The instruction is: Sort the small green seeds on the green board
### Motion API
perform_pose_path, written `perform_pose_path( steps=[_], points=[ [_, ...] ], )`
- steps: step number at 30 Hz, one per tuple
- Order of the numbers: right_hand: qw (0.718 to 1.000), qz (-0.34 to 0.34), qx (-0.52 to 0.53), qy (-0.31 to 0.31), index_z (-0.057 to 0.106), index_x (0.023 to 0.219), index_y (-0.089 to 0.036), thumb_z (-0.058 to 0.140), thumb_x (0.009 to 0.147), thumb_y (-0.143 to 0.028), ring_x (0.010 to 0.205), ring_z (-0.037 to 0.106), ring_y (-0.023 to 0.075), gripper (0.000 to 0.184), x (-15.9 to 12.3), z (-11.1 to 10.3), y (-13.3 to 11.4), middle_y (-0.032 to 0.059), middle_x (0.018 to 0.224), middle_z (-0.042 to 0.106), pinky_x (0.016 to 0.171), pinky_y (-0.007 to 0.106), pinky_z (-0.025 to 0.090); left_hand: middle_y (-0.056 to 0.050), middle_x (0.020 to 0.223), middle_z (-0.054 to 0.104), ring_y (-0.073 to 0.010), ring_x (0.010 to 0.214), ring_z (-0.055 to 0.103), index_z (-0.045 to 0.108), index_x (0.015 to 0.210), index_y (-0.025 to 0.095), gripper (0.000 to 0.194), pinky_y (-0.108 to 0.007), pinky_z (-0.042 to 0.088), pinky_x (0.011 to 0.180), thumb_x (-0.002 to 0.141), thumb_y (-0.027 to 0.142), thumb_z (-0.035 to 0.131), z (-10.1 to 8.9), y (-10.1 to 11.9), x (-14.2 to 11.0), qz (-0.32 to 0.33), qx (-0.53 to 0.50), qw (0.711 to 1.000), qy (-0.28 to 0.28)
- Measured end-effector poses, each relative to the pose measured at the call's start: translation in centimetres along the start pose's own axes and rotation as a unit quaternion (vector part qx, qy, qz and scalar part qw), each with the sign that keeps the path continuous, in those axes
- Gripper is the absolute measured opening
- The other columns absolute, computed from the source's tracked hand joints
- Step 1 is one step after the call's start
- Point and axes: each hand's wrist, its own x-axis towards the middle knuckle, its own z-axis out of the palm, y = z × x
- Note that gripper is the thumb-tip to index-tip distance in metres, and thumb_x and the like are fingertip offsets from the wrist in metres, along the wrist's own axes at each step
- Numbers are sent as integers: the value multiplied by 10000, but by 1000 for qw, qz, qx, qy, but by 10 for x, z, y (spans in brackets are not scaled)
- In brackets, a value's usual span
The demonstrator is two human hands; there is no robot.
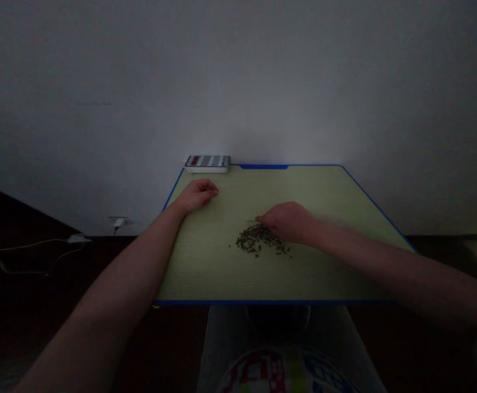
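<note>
A loose pile of small dark beads or seeds [258, 240] lies spread on the pale yellow-green table [222, 278]. At the pile's far right edge is my right hand [289, 221], its thumb and forefinger pinched together. A thin, faint needle-like piece [251, 220] juts left from those fingertips. My left hand [199, 195] rests farther up on the table's left side, fingers curled inward and closed. Whatever those left fingers may hold is hidden in the dim light.
A flat box with a striped top [207, 161] stands at the table's far left corner, by the white wall [238, 82]. A plug [118, 222] and white cables [78, 239] are to the left. A dark rounded container [279, 319] shows below the front edge, between my legs.
</note>
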Motion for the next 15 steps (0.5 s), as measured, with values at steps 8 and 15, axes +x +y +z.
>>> perform_pose_path(
  steps=[8,15],
  points=[
    [999,-23,25,34,711,1235,-249,524,961,-145,885,734,223,348,-7,-3,-17,77,1009,790,683,291,492,56,459,502,-84,413,422,624,773,148,232,-218,306,444,659,342,682,0,1,0,9,-1,1000,-2],
    [965,-207,155,52,768,1097,-249,580,927,-90,1075,705,181,300,42,-8,-28,33,1120,780,913,308,509,62,460,495,-78,406,409,618,762,157,227,-217,291,434,648,341,686,1,5,-3,9,-7,1000,4]
  ],
)
